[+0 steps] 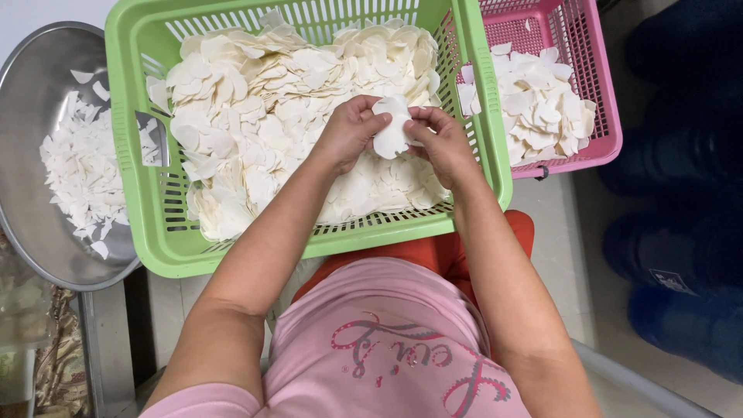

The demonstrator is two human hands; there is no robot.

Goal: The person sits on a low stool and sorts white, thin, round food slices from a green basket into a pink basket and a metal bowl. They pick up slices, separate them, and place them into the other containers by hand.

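- Metal bowl, far left: holds white broken scraps, some lying up the sloping wall. It sits partly under the rim of the green basket. Judgement: a nudge of the basket could tip or shift the bowl and spill the scraps.
- Green basket, centre: heaped with pale thin slices, the heap near rim height at the back. Judgement: reaching in carelessly could push slices over the edge; the slotted walls could let small bits through.
- Left hand: fingers curled, thumb and fingertips pinching the left edge of one white slice held just above the heap.
- Right hand: likewise closed in a pinch on the slice's right edge; palm hidden, so the grip underneath cannot be told. Judgement: the piece looks thin and brittle, and uneven pull from two sides could snap it in the wrong place or drop it back among the unsorted ones.
- Pink basket, right: smaller pile of white pieces, touching the green basket. Judgement: pieces could land in the gap between baskets.
- Dark rounded containers, far right, on the floor: near; a dropped piece would get lost there.
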